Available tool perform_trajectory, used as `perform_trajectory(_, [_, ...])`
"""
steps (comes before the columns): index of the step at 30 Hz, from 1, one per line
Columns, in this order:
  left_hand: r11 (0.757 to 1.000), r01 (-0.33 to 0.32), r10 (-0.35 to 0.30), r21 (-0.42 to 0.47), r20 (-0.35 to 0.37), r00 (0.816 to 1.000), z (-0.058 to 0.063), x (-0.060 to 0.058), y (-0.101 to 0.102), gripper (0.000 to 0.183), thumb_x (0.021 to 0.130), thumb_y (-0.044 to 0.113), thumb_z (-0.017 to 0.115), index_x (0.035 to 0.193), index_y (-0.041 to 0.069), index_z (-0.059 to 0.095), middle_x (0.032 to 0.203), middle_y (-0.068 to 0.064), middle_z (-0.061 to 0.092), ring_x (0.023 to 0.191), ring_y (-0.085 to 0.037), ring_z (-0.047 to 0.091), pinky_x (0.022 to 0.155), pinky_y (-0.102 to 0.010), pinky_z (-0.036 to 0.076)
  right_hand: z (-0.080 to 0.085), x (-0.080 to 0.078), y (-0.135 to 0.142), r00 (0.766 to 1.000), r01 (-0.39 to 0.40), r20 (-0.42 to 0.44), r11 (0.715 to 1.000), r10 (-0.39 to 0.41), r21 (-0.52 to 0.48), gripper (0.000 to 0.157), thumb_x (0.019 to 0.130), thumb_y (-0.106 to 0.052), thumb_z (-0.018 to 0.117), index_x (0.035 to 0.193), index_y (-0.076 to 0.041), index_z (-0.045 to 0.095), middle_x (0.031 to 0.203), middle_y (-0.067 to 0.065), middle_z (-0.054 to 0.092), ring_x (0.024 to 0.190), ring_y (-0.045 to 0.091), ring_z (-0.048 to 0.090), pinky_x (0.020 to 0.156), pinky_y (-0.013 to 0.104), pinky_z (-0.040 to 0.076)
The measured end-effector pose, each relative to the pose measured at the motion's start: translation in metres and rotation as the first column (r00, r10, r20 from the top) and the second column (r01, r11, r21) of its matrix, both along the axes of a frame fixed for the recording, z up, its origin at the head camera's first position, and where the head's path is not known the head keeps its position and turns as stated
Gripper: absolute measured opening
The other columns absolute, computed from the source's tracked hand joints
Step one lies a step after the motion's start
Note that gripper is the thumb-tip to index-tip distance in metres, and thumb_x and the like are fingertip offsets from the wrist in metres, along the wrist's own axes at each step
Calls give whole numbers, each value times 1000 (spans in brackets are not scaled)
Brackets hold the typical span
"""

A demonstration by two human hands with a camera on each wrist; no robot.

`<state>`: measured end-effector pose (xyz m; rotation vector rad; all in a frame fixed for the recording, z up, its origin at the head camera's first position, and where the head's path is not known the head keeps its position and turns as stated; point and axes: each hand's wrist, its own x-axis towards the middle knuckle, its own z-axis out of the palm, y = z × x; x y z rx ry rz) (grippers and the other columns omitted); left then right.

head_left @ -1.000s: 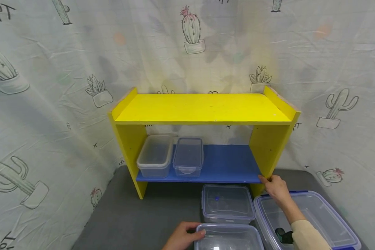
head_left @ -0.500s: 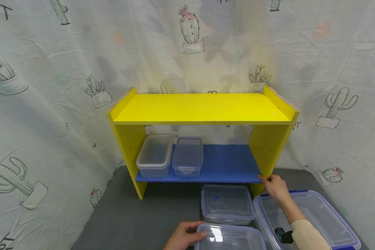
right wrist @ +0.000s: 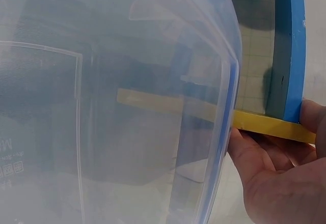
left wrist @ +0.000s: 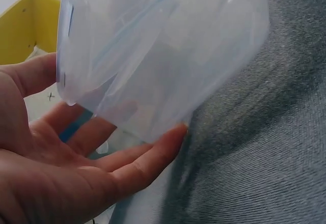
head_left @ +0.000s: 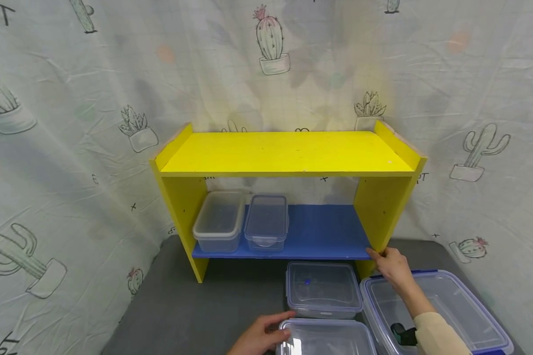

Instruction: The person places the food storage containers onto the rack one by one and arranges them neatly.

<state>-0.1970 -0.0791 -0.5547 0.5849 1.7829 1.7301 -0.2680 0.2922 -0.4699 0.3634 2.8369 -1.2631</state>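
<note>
At the front, my left hand [head_left: 258, 336] holds the left edge of a clear lidded food container [head_left: 335, 340]. In the left wrist view the thumb is on one face of this translucent box [left wrist: 163, 46] and the fingers spread beneath its corner. My right hand [head_left: 396, 270] grips the right side panel [head_left: 384, 209] of a yellow shelf unit [head_left: 288, 153], low down, with its thumb at the end of the blue shelf board [head_left: 324, 231]. In the right wrist view the fingers [right wrist: 249, 155] lie along the yellow panel, behind it from the blue board.
Two lidded containers, one white-rimmed [head_left: 219, 217] and one clear [head_left: 267, 219], stand on the blue board's left half. Another clear container [head_left: 324, 288] sits on the grey table [head_left: 160, 315] below it. A large blue-clipped box [head_left: 453, 301] stands at right, under my right forearm.
The front container in my left hand has tilted and shifted slightly, its lid reflection moving. My right hand stays on the shelf unit.
</note>
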Motion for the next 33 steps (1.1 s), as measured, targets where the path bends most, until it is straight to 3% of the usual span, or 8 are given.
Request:
perform_trajectory(5, [998, -2, -1, 65, 56, 998, 0, 1, 0, 46, 100, 26, 55, 142, 8, 50, 124, -18, 62, 87, -9, 64, 69, -32, 58, -1, -1, 0, 1000, 2, 5, 1000, -2, 0, 49, 98, -47, 51, 93, 1, 56, 71, 6, 53, 63, 19, 48, 56, 31, 36])
perform_trajectory(10, [992, -55, 39, 111, 140, 989, 2, 4, 0, 45, 98, 23, 59, 138, 5, 54, 119, -14, 67, 86, -12, 67, 70, -34, 59, -3, -1, 0, 1000, -1, 9, 1000, 1, -9, 49, 98, -47, 51, 92, 1, 56, 69, 5, 52, 62, 19, 47, 56, 31, 36])
perform_trajectory(20, [984, -144, 126, 109, 158, 979, 17, 11, -3, 48, 96, 24, 61, 137, 1, 53, 101, 0, 69, 84, -9, 63, 67, -29, 57, -1, 0, 2, 1000, -15, 2, 1000, 15, 0, 49, 99, -47, 50, 94, 1, 56, 74, 7, 55, 68, 20, 51, 58, 32, 38])
perform_trajectory(27, [952, -275, 239, 135, 236, 942, 29, 11, -4, 51, 94, 25, 62, 137, 0, 52, 113, -5, 70, 85, -13, 67, 67, -33, 59, -3, -1, 3, 1000, -10, -1, 1000, 10, 3, 48, 99, -46, 50, 94, 1, 56, 73, 7, 54, 66, 20, 50, 58, 31, 38])
perform_trajectory(33, [913, -370, 318, 173, 270, 909, 38, 11, -4, 53, 94, 24, 61, 139, -1, 48, 110, -5, 72, 81, -14, 70, 69, -38, 59, -3, -1, 4, 1000, -8, -7, 1000, 8, 5, 54, 98, -49, 50, 98, 5, 57, 74, 7, 56, 67, 19, 51, 58, 31, 39])
